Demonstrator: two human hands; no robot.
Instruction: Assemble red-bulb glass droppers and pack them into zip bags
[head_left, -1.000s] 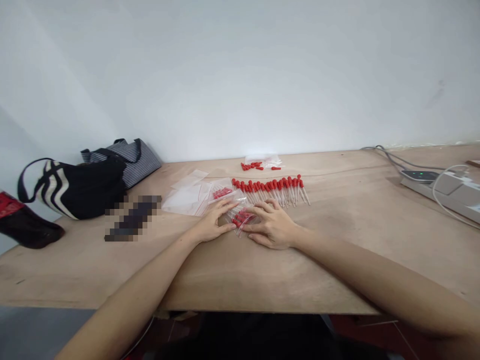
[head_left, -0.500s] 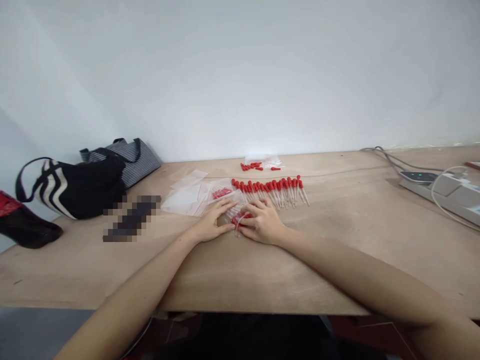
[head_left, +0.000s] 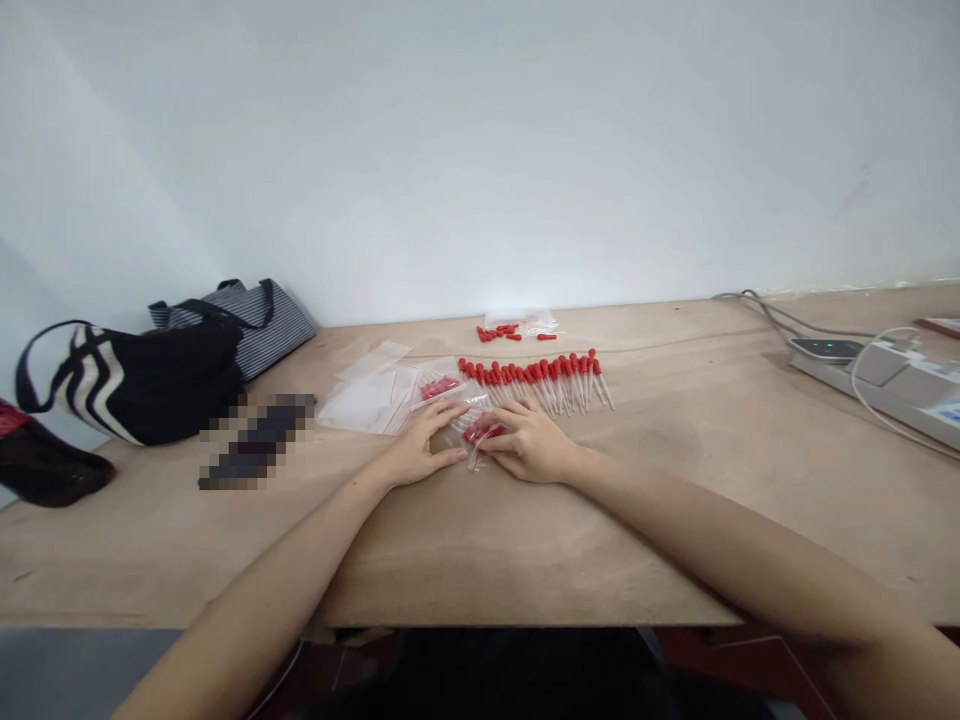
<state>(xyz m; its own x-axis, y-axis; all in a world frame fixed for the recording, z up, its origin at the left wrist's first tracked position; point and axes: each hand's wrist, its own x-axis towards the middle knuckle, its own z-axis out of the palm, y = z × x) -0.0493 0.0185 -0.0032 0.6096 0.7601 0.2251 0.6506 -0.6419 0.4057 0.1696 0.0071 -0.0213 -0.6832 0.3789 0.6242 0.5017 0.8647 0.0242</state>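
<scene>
Between my hands lies a clear plastic bag with red-capped droppers in it. My left hand rests at the bag's left side, thumb and fingers apart. My right hand has its fingers closed on the bag's near right part, by the red caps. Just behind, a second bag with red caps lies beside flat clear bags. A row of several red-capped droppers spreads behind my right hand.
Loose red caps lie near the wall by another clear bag. At left are a black bag, a striped bag, a blurred dark object and a dark bottle. A power strip with cables stands right.
The whole view has shifted slightly. My hands stay around the bag in nearly the same pose, with only slight movement of the bag's near edge.
</scene>
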